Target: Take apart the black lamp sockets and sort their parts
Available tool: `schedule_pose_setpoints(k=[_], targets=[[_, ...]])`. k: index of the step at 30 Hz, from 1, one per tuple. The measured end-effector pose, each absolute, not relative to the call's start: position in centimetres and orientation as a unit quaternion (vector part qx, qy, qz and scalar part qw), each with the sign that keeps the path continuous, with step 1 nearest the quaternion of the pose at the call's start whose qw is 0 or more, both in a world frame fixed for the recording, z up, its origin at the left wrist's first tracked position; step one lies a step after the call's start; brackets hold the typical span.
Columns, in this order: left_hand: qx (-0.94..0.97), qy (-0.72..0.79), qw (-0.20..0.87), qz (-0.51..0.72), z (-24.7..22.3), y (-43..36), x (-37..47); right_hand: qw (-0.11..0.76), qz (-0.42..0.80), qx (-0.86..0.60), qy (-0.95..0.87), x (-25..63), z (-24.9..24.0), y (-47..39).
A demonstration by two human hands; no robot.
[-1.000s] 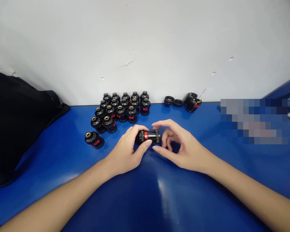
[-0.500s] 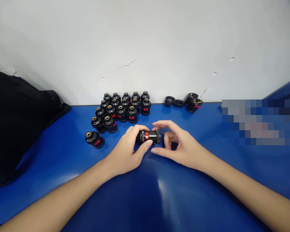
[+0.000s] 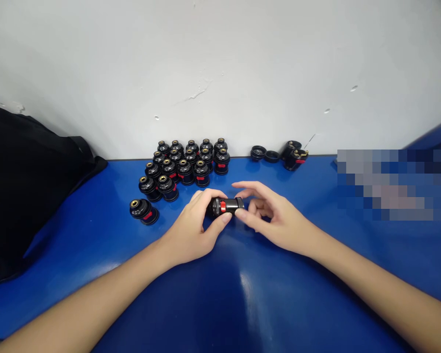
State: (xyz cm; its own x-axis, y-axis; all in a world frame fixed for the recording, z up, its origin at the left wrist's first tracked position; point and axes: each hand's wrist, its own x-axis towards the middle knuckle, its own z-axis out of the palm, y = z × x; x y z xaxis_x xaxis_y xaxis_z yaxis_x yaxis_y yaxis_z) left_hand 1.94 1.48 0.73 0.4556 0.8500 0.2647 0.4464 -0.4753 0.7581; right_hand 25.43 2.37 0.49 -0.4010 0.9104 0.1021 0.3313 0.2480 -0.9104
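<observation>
Head view: clasps black socket sideways in left hand, likely keeping its end ring reachable for loosely open right hand.

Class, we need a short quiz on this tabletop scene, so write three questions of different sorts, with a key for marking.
1. True or false: the left hand grips a black cylinder held on its side.

2. Seen from the camera, on which side of the clustered black fittings do the small black caps lie?
A) left
B) right
C) directly in front

3. Fill in the gap: the lone fitting nearest the black cloth shows a ____ tab.

Key:
1. True
2. B
3. red
</observation>
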Motion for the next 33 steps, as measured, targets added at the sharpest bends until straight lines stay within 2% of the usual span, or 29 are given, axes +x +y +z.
schedule_pose_setpoints(k=[5, 33], targets=[[0.801, 0.398, 0.305, 0.326, 0.63, 1.45, 1.87, 0.308, 0.437, -0.437, -0.723, 25.48, 0.53, 2.62], [0.795, 0.412, 0.304, 0.326, 0.6, 1.66, 1.9, 0.312, 0.458, -0.43, -0.713, 25.62, 0.66, 2.67]])
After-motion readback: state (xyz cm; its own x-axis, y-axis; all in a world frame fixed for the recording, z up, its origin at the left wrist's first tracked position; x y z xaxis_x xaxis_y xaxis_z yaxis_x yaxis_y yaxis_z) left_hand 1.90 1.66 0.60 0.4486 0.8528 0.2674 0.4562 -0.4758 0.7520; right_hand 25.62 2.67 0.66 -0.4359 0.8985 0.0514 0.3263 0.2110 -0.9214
